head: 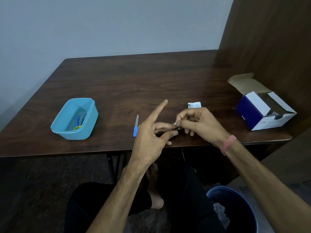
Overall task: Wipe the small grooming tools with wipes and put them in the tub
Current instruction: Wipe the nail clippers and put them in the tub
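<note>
Two hands meet just right of the blue-handled nail file (136, 126), which lies flat on the bench (134, 78). The left hand (151, 132) pinches a small dark metal tool (175, 128) between thumb and middle fingers, its index finger pointing straight up and away. The right hand (200, 122) pinches a tiny scrap of wipe (175, 123) against the tool's tip. What sort of tool it is cannot be told; the fingers hide most of it.

Judging by its look, the tool is light, stiff and smooth, likely slippery once damp, so it wants holding by its body, with the working end left free for the wipe. The wipe is soft and small, easy to lose from a pinch. The file should handle much the same: take it by the blue handle.

The tub (74, 119) sits well left of the file, open, with a few coloured tools already in it. Between file and tub the bench surface is bare, so the path across looks free. The file lies close to the near edge of the bench, and a careless sweep could knock it off. Right of the file, beyond the hands, lie a torn wipe sachet (194, 105) and, farther right, an open carton (264, 110). Below the bench edge stands a dark bin (235, 207).
</note>
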